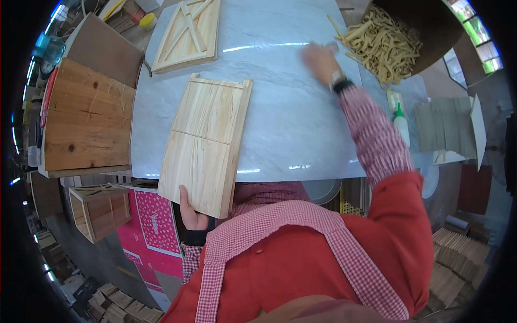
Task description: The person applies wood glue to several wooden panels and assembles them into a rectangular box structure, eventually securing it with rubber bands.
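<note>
A pale wooden panel point(202, 140) with a groove across its middle rests partly on the table and juts over the near edge. My left hand point(192, 212) is closed on its near left corner, thumb along the side and the other fingers hidden beneath. Out over the far right of the table is my right hand point(322, 63), smeared by motion, so its fingers are unclear. It is nearest to a heap of curled, tan strips point(383, 44) that spills from a brown container point(439, 32). A wooden frame with crossed braces point(188, 35) lies beyond the panel.
The table point(291, 118) has a glossy marbled grey top. A white bottle with a green tip point(400, 126) stands on its right side, near stacked grey boards point(444, 124). At left is a knotty wooden box point(89, 116). Pink cartons point(156, 220) lie below the left edge.
</note>
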A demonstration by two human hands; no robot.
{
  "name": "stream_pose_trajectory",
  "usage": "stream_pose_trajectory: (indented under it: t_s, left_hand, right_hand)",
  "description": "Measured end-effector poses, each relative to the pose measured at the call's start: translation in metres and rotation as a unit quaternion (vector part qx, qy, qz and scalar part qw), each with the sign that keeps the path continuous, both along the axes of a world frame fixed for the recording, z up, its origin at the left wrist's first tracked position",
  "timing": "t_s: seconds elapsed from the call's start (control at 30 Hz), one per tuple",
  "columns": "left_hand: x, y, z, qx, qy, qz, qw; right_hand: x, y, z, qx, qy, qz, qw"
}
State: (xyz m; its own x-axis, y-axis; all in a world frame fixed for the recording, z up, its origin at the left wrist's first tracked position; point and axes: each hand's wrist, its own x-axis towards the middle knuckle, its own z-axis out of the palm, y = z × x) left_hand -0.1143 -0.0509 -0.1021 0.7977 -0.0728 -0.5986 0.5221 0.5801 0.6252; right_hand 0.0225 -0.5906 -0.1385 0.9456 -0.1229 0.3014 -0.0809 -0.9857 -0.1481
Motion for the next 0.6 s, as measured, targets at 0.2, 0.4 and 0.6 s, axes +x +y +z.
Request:
stream_pose_trajectory:
  t_s: [0.2, 0.4, 0.6]
  left_hand:
    - [0.002, 0.016, -0.010, -0.018, 0.022, -0.067, 0.997]
    - [-0.001, 0.013, -0.010, 0.049, 0.044, -0.077, 0.995]
    - [-0.023, -0.014, -0.006, 0.025, -0.011, -0.109, 0.994]
  right_hand:
    - [0.063, 0.003, -0.007, -0.086, 0.045, -0.073, 0.993]
    - [-0.099, 0.113, 0.006, 0.039, -0.094, 0.105, 0.989]
    - [-0.257, 0.044, 0.065, 0.178, -0.215, -0.001, 0.960]
